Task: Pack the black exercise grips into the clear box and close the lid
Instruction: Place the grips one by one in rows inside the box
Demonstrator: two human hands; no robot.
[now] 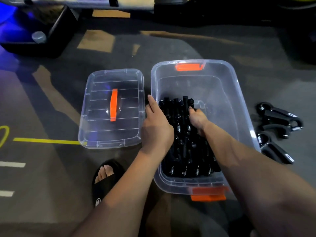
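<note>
- ok so from my seat: the clear box [229,86] sits open on the floor, orange latch [189,67] at its far end and another orange latch [208,194] at the near end
- the packed grips [184,147] fill the left side of the box in rows, springs showing; the right side of the box floor is bare
- my left hand [156,124] lies on the box's left rim, fingers straight and pointing away from me, flat against the left edge of the packed rows, not wrapped around anything
- my right hand [196,117] is down inside the box, fingers curled onto the far-right grip of the top row, looks like it's pinching that handle
- the loose grips [277,129] lie on the floor just outside the box's right wall, well apart from both hands
- the lid [111,108] lies flat on the floor just left of the box, orange handle [113,105] in its middle, near my left hand but not touching it
- a foot in a black sandal [106,178] shows near the box's near-left corner
</note>
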